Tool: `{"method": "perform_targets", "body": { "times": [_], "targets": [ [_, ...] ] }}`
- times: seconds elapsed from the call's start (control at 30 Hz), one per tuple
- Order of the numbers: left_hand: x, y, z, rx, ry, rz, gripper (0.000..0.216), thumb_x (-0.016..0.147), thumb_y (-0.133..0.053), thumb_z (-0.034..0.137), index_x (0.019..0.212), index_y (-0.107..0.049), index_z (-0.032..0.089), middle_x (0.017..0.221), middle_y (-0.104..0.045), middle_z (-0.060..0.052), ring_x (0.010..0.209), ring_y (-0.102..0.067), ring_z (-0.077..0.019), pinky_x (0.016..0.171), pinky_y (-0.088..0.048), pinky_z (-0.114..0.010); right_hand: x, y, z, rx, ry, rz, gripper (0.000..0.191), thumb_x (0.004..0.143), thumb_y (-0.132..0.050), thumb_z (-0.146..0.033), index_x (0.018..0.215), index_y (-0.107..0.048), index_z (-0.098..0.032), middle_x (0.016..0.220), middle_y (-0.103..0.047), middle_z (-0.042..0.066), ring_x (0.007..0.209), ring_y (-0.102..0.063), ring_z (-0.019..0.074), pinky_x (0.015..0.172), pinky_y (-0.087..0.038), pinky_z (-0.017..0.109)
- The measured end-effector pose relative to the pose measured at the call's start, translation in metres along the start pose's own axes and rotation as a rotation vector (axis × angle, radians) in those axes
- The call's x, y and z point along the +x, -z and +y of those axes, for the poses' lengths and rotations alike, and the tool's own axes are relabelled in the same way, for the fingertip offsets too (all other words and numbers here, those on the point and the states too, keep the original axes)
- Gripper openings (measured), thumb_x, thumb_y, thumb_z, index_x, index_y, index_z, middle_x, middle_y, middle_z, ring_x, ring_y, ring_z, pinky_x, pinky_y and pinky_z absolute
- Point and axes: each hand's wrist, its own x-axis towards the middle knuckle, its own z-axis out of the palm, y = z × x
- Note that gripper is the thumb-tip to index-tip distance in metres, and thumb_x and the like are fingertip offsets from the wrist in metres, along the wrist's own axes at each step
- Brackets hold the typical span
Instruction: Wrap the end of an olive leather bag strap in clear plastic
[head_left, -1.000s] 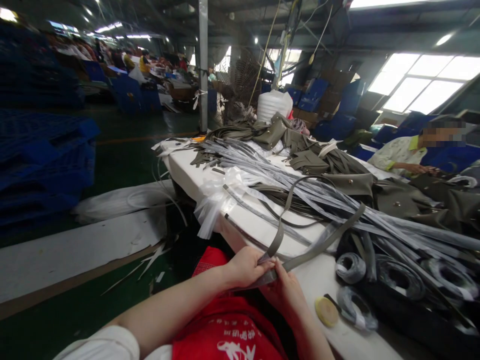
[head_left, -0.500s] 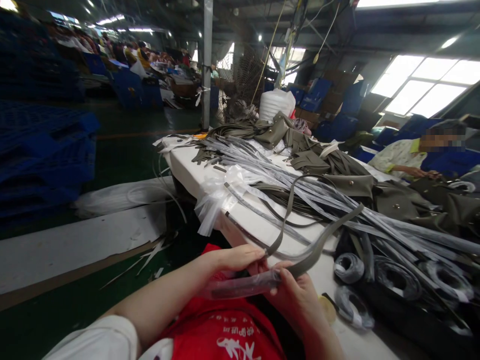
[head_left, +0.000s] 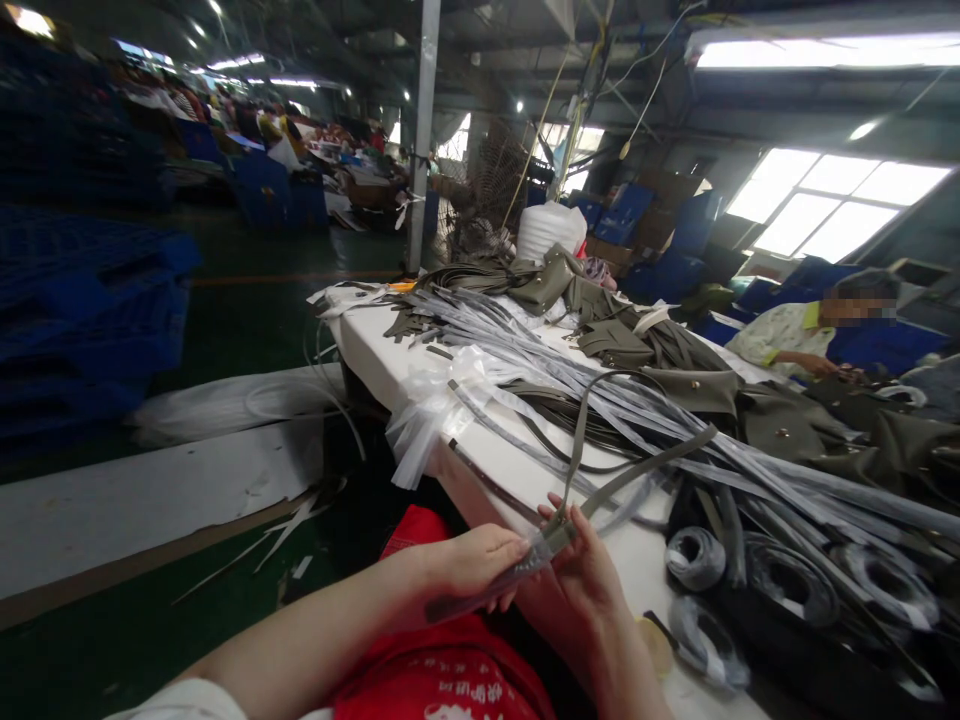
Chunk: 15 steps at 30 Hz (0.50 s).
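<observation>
My left hand (head_left: 480,565) is closed on a clear plastic sleeve (head_left: 469,603) around the lower end of a grey-green strap (head_left: 637,466). Beside it, my right hand (head_left: 592,572) curls loosely about the strap where it leaves the sleeve, with some fingers apart. From there the strap rises in a narrow loop (head_left: 579,430) above the white table (head_left: 517,478), and a wider length reaches up to the right. Behind the loop lies a bundle of plastic-sleeved straps (head_left: 525,335). Part of my left fingers is hidden by the sleeve.
Rolled straps in plastic (head_left: 696,558) lie at the right. Grey-green bags (head_left: 694,393) are piled behind, where a co-worker (head_left: 780,335) sits. White plastic sleeves (head_left: 431,405) hang over the table's near-left edge. Blue pallets (head_left: 90,310) stand far left, near a metal post (head_left: 422,140).
My right hand has loosened from its pinch, its fingers now raised and more spread around the strap. My left hand has moved down slightly onto the sleeve. The view has shifted slightly.
</observation>
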Motion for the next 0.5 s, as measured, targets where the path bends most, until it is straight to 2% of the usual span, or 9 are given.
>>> {"method": "perform_targets", "body": {
  "times": [0.07, 0.13, 0.27, 0.33, 0.4, 0.5],
  "targets": [
    [0.002, -0.002, -0.002, -0.040, 0.029, 0.034, 0.067, 0.086, -0.033, 0.083, 0.084, -0.051, 0.019, 0.058, -0.057, 0.001, 0.042, -0.050, -0.0118, 0.042, -0.038, -0.022, -0.001, -0.009, -0.002, 0.090, -0.021, -0.003, 0.045, 0.065, -0.084, -0.054, 0.088, -0.072, -0.018, 0.073, -0.069, 0.001, 0.060, -0.061, 0.0166, 0.060, -0.052, 0.030],
    [0.004, -0.003, -0.005, -0.030, 0.023, 0.084, 0.067, 0.086, -0.031, 0.082, 0.083, -0.050, 0.019, 0.058, -0.057, 0.001, 0.041, -0.049, -0.0115, 0.040, -0.036, -0.022, -0.001, -0.017, -0.004, 0.135, 0.026, 0.023, 0.042, 0.062, -0.087, -0.054, 0.078, -0.070, -0.019, 0.067, -0.065, -0.003, 0.059, -0.057, 0.0140, 0.059, -0.048, 0.027],
    [0.012, -0.005, -0.016, 0.125, 0.003, 0.260, 0.069, 0.090, -0.019, 0.080, 0.081, -0.051, 0.019, 0.057, -0.056, -0.001, 0.038, -0.046, -0.0120, 0.037, -0.030, -0.023, -0.002, -0.034, 0.002, 0.036, 0.169, 0.100, 0.051, 0.059, -0.084, -0.066, 0.064, -0.067, -0.018, 0.059, -0.060, -0.004, 0.058, -0.052, 0.0127, 0.057, -0.043, 0.024],
    [0.015, -0.005, -0.022, 0.260, -0.064, 0.374, 0.070, 0.094, -0.015, 0.075, 0.081, -0.054, 0.019, 0.063, -0.059, -0.004, 0.047, -0.051, -0.0143, 0.043, -0.033, -0.024, -0.003, -0.044, 0.014, 0.011, 0.191, 0.137, 0.056, 0.060, -0.079, -0.072, 0.062, -0.066, -0.018, 0.054, -0.057, -0.004, 0.055, -0.050, 0.0132, 0.054, -0.041, 0.025],
    [0.016, -0.004, -0.027, 0.382, -0.158, 0.458, 0.072, 0.095, -0.012, 0.073, 0.080, -0.055, 0.019, 0.071, -0.062, -0.007, 0.061, -0.056, -0.0173, 0.054, -0.038, -0.027, -0.004, -0.053, 0.026, 0.082, 0.165, 0.155, 0.056, 0.060, -0.078, -0.073, 0.062, -0.065, -0.018, 0.052, -0.055, -0.004, 0.052, -0.049, 0.0136, 0.051, -0.040, 0.026],
    [0.010, 0.004, -0.028, 0.465, -0.215, 0.460, 0.075, 0.092, -0.005, 0.077, 0.073, -0.050, 0.020, 0.070, -0.057, -0.006, 0.065, -0.052, -0.0178, 0.059, -0.036, -0.029, 0.000, -0.058, 0.028, 0.214, 0.098, 0.121, 0.051, 0.057, -0.086, -0.065, 0.063, -0.065, -0.018, 0.054, -0.056, -0.003, 0.051, -0.049, 0.0134, 0.050, -0.040, 0.026]
  ]
}}
